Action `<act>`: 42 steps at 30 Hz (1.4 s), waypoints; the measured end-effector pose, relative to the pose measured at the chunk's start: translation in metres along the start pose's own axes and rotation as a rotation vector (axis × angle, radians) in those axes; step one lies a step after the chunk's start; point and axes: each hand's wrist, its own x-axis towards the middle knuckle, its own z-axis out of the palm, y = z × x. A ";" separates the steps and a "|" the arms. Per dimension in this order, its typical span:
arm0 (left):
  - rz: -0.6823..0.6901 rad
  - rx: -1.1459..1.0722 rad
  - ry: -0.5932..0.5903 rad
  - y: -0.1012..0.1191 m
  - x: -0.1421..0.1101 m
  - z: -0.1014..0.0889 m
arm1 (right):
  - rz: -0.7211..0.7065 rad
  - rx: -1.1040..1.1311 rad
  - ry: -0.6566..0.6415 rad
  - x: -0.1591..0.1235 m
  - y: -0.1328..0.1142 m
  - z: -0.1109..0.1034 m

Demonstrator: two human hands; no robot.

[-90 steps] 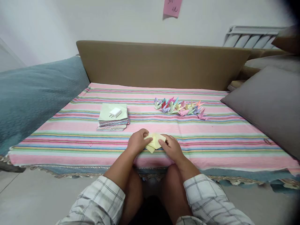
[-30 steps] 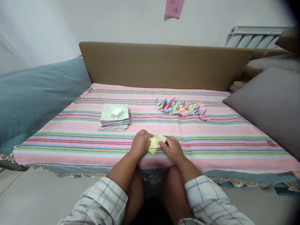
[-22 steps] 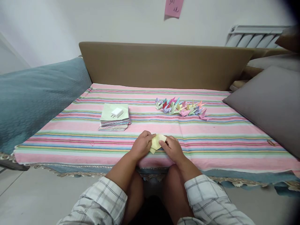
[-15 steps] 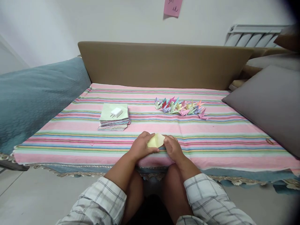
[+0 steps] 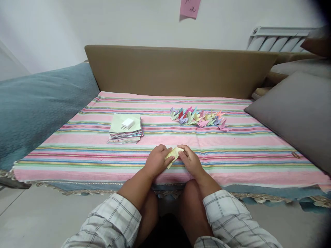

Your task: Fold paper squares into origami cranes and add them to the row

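The left hand (image 5: 156, 160) and right hand (image 5: 191, 161) both pinch the yellow paper (image 5: 175, 152), its folds partly hidden and hard to make out.

On pink striped cloth (image 5: 77, 158), left of centre, a white boxy plastic plug adapter (image 5: 128, 124) sits atop a pale-green-topped square paper stack (image 5: 116, 120). Right of centre lie multicoloured pointed folded-paper figures (image 5: 190, 117). Lower centre, pale-yellow folded paper (image 5: 175, 152) lies between bare left hand (image 5: 157, 160) and bare right hand (image 5: 190, 161).

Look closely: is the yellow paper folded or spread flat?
Folded: the yellow paper, held by the left hand and right hand, makes a narrow angular shape, pointed below.
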 end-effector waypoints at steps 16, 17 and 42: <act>-0.047 0.071 0.002 -0.001 0.002 0.007 | 0.065 0.071 -0.028 0.000 0.010 0.003; -0.045 0.068 0.001 -0.001 0.002 0.007 | 0.027 0.071 -0.021 -0.001 0.010 0.001; -0.046 0.132 -0.086 0.005 0.003 0.003 | -0.221 -0.192 -0.537 0.043 -0.007 -0.046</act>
